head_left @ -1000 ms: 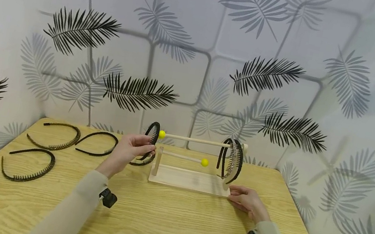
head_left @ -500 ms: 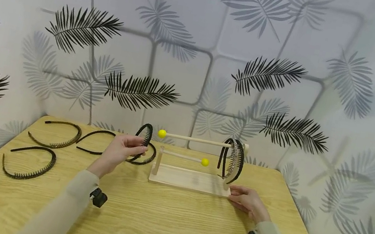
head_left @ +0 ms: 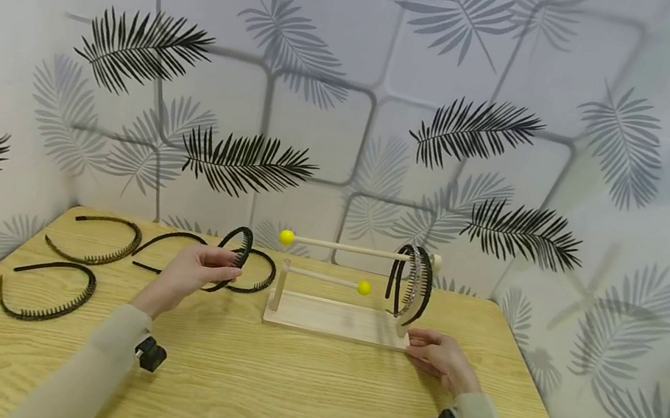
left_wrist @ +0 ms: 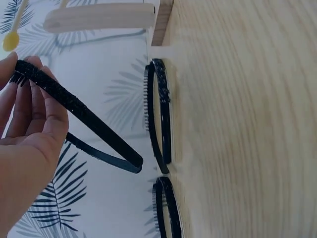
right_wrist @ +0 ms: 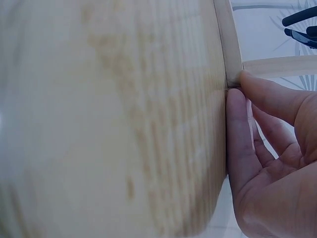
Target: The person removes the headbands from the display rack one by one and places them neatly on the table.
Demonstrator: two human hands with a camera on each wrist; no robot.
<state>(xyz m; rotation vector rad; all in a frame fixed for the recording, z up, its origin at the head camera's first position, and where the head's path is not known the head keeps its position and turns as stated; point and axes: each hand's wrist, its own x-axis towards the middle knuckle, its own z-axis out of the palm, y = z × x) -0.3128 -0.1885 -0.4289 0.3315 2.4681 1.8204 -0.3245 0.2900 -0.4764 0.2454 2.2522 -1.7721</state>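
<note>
My left hand [head_left: 182, 275] pinches a black toothed headband [head_left: 247, 247] between thumb and fingers, left of a wooden stand. In the left wrist view the headband [left_wrist: 84, 111] hangs in the air, its ends pointing away from the fingertips. My right hand [head_left: 443, 359] grips the front right corner of the stand's base [head_left: 335, 321], thumb on top and a finger at the side, with fingers resting on the tabletop. Several headbands [head_left: 426, 292], one of them glittery, hang at the right end of the stand's upper rod [head_left: 342, 247]. Its lower rod [head_left: 323, 279] is bare.
Several more headbands lie on the wooden table [head_left: 275, 393]: a front left one [head_left: 92, 286], a back left one [head_left: 137, 241], another [head_left: 169, 235] partly behind my left hand, and one [head_left: 271, 274] beside the stand. Yellow balls [head_left: 286, 237] cap the rods' free ends.
My left hand has moved left and slightly down with the headband, away from the upper rod's yellow ball. My right hand has stayed on the stand's corner.
</note>
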